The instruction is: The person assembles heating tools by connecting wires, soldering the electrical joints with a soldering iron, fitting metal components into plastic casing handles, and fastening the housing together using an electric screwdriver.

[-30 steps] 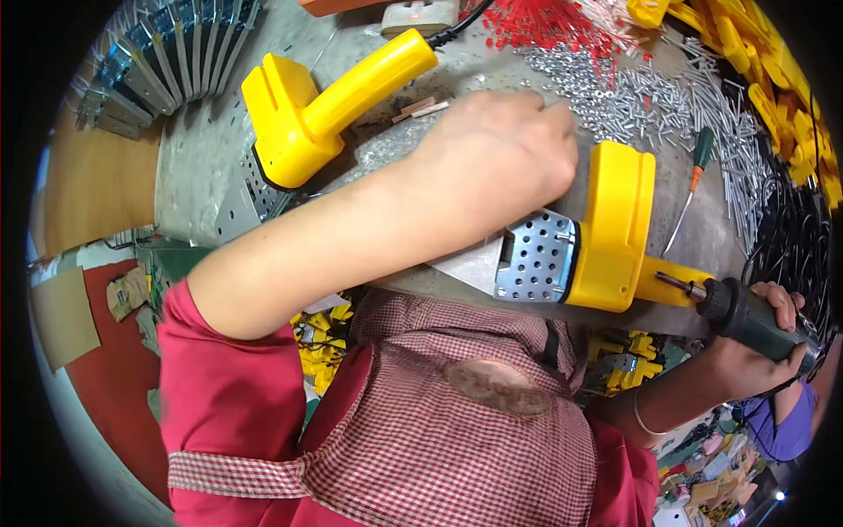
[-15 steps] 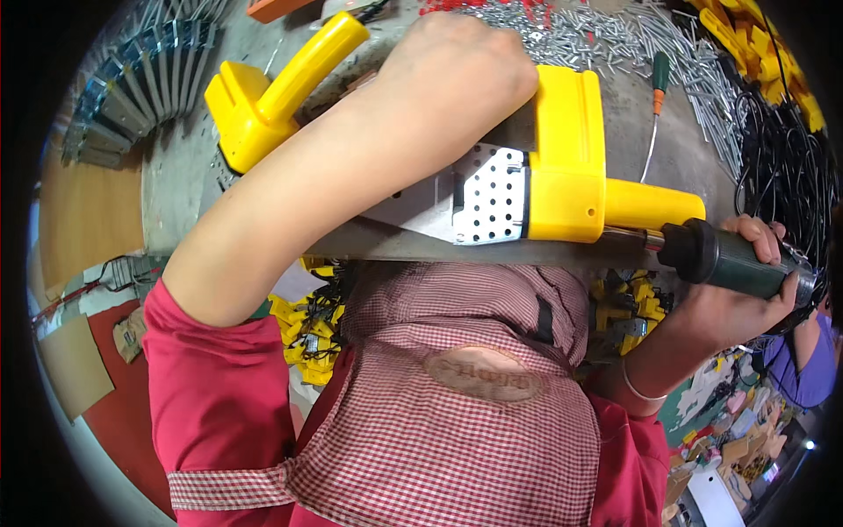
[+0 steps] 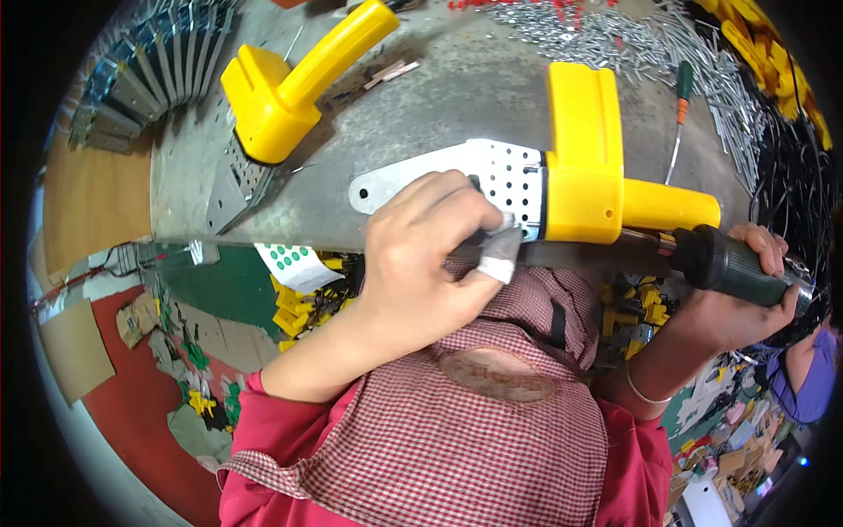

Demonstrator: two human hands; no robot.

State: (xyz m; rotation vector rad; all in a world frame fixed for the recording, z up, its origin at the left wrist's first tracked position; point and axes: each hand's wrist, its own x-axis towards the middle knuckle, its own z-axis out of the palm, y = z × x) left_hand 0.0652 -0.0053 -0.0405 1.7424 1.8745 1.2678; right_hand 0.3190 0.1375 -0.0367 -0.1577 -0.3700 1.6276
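Note:
A yellow plastic-handled tool with a perforated metal plate (image 3: 500, 162) lies along the bench's near edge, its yellow housing (image 3: 584, 140) at the right and the plate's rounded end at the left. My left hand (image 3: 430, 255) is at the plate's near side, fingers curled and thumb bent in, with white tape on a digit. What those fingers pinch, if anything, is hidden. My right hand (image 3: 755, 299) grips a dark green power screwdriver (image 3: 733, 263), whose bit end points left, just below the yellow handle.
A second yellow-handled tool (image 3: 281, 97) lies at the far left, near a row of metal plates (image 3: 167, 66). Loose screws (image 3: 580, 39) are heaped at the back. A hand screwdriver (image 3: 682, 101) lies at right, beside black cables (image 3: 795, 167). Someone's purple sleeve (image 3: 803, 378) shows far right.
My left hand has come back from near the screw heap to the near side of the metal plate, uncovering the plate. My right hand keeps hold of the power screwdriver.

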